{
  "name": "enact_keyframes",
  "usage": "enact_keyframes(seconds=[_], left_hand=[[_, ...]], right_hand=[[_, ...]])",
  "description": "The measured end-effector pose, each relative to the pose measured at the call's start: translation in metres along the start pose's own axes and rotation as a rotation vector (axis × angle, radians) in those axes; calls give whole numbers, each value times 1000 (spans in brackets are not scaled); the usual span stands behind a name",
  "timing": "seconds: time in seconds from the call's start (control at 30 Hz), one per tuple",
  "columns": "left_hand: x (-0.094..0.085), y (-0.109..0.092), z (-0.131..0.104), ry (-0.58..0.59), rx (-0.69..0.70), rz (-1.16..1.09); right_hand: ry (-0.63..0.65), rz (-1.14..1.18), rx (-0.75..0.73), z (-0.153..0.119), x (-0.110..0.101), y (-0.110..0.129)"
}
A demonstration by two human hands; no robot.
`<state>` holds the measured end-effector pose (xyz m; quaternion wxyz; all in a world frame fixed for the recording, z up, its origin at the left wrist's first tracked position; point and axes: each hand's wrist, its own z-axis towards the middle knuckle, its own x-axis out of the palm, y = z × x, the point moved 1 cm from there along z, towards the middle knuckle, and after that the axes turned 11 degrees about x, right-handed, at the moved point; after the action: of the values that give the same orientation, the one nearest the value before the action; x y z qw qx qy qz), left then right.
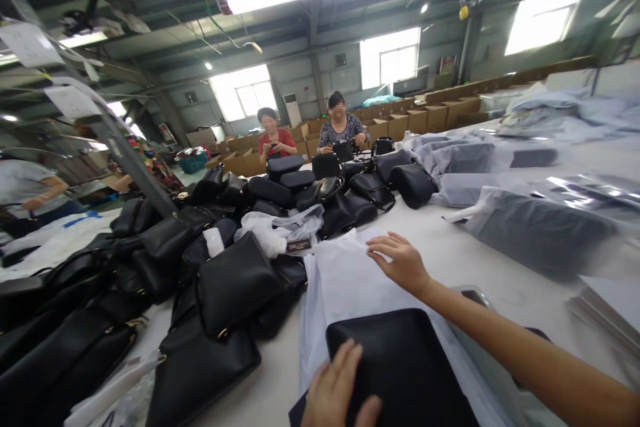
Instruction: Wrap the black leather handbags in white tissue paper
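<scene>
A black bag point(400, 360) lies in front of me on white sheets point(350, 273). My left hand point(335, 387) rests on the bag's left part, fingers spread and nothing gripped. Above the far end of the bag, my right hand point(400, 260) is raised over the white sheets, its fingers slightly curved and apart, holding nothing visible. Just beyond the sheets is a small dark label reading DELUXITY point(299, 246), beside crumpled clear plastic point(270, 230).
Black bags point(235, 280) are heaped on the left and at the far middle. Plastic-wrapped bags point(540, 227) lie on the right, near stacked flat sheets point(610, 313). Two people point(343, 130) work across the table, before cardboard boxes point(397, 125). Another person stands far left.
</scene>
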<state>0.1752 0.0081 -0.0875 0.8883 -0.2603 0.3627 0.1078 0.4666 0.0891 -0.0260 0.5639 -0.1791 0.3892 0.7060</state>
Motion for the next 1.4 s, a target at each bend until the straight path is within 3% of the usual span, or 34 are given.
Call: enact_keyframes(seconds=[0.1,0.17,0.27,0.33,0.4,0.47,0.53,0.67,0.77,0.97,1.13,1.2,1.3,1.4], left_hand=[[-24,29,48,-84,-283,-136],[-30,45,80,-115,-407,-315],[-32,56,109,-113,-398,-545],[-34,54,113,-113,-326,-587],[-39,48,108,-83,-273,-568],[-46,41,99,-35,-246,-544],[-54,33,91,-15,-215,-526],[-68,20,90,-6,-146,-475],[-75,15,98,28,-115,-439],[-73,30,119,-15,-158,-441],[-64,54,140,-23,-162,-488],[-62,64,149,-12,-143,-508],[-59,78,163,-1,-103,-518],[-54,90,173,8,-66,-497]], right_hand=[[-101,125,-220,-31,-41,24],[-62,167,-340,-53,-65,34],[32,220,-459,-81,-93,37],[16,238,-369,-91,-106,32],[3,247,-104,-95,-114,23],[113,299,176,-95,-114,14],[291,443,339,-95,-110,9],[431,719,496,-96,-104,8],[507,759,579,-96,-105,7],[399,592,539,-79,-107,-7],[461,699,555,-40,-93,-24],[428,708,471,-21,-90,-30],[448,742,224,4,-86,-36],[421,744,242,20,-76,-46]])
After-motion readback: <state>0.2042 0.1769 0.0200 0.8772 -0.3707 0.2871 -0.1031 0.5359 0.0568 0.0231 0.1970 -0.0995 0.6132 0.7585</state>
